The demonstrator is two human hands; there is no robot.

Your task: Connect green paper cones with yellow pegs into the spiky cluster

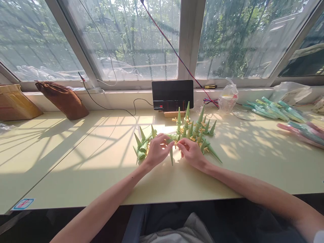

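My left hand (157, 151) and my right hand (191, 153) meet over the pale table (76, 158), both with fingers curled. Between them they grip one green cone-shaped plastic spike (172, 139) with a small yellow piece at its side; a spike tip points down between the hands. A pile of the same green spikes (143, 145) lies just left of my left hand. Several more green spikes with yellow fittings (194, 130) stand upright right behind my hands.
A dark screen (172, 94) stands on the sill behind the spikes, with cables running from it. A brown pouch (63, 99) and a cardboard box (14, 101) sit at far left. Clear bags (227, 98) and packets of green and pink parts (280, 109) lie at right.
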